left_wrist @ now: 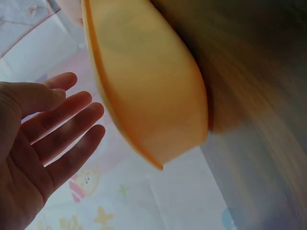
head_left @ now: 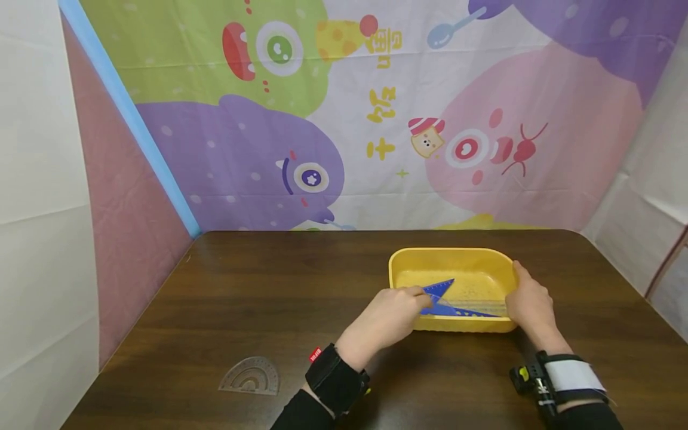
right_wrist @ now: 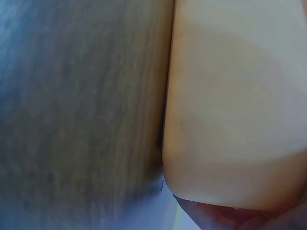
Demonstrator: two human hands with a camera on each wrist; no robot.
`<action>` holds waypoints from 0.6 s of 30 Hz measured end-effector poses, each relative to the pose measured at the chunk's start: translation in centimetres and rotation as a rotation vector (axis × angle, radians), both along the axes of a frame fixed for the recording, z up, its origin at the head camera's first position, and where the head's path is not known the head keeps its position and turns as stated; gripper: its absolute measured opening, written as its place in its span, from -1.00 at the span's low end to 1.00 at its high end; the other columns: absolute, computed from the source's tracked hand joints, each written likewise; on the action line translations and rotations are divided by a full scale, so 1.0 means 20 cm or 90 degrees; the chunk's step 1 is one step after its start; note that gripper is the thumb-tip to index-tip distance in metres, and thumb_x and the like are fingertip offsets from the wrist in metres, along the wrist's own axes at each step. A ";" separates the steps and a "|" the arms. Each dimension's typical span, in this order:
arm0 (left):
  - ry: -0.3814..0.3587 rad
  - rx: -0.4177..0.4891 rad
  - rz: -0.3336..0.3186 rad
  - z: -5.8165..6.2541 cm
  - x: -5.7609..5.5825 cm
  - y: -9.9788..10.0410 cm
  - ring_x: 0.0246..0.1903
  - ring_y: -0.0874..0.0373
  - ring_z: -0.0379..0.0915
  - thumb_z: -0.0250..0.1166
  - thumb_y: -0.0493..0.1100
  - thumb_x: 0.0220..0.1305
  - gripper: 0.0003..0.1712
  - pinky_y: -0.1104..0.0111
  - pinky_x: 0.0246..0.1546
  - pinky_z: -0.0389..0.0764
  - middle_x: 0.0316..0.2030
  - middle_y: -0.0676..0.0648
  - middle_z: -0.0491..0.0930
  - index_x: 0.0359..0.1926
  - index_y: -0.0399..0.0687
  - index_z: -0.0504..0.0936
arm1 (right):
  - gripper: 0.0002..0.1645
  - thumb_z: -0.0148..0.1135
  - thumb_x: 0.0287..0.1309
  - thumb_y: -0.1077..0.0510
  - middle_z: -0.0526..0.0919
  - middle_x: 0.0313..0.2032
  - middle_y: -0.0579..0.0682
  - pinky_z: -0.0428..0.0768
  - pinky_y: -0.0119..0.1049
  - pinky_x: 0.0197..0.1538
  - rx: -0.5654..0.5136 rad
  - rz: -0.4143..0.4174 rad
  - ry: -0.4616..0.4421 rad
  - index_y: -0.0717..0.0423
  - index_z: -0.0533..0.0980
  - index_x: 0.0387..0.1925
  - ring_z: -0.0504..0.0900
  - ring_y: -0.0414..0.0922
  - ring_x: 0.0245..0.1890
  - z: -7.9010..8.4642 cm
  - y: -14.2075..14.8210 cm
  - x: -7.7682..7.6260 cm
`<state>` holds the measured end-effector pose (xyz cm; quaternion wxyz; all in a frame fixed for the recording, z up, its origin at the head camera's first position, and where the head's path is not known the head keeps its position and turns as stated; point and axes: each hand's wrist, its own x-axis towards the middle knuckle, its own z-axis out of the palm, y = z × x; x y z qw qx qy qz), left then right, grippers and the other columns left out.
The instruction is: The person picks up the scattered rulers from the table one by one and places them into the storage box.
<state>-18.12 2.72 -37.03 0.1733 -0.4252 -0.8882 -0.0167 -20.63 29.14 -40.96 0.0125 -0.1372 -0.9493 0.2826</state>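
A yellow plastic bin point(head_left: 451, 324) sits at the right of the table. Inside it lie blue set squares point(head_left: 446, 310), overlapping one another, and a clear ruler point(head_left: 484, 307) along the near wall. My left hand point(head_left: 395, 310) reaches over the bin's left near corner, fingertips overlapping the blue plastic in the head view. In the left wrist view its fingers point(left_wrist: 72, 143) are long and loosely spread, thumb near the index finger, beside the bin's wall point(left_wrist: 148, 86). My right hand point(head_left: 532, 301) grips the bin's right end; the right wrist view shows it partly hidden behind the wall point(right_wrist: 235, 105).
A clear protractor point(head_left: 249, 377) lies on the dark wooden table point(head_left: 269, 286), left of my left forearm. A cartoon-printed cloth point(head_left: 387, 179) hangs behind the table's far edge. Plain white cloth point(head_left: 634, 179) hangs at the right side.
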 end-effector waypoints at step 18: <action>-0.025 0.134 0.078 -0.02 0.00 -0.40 -0.35 0.20 0.56 0.23 -0.25 0.13 -0.86 0.37 -0.36 0.56 -0.33 0.07 0.59 -0.27 0.01 0.65 | -0.14 -0.18 0.04 0.40 0.09 0.22 0.50 0.27 0.25 0.05 -0.005 -0.004 -0.006 0.26 -0.23 0.37 0.29 0.29 -0.10 0.00 0.00 0.00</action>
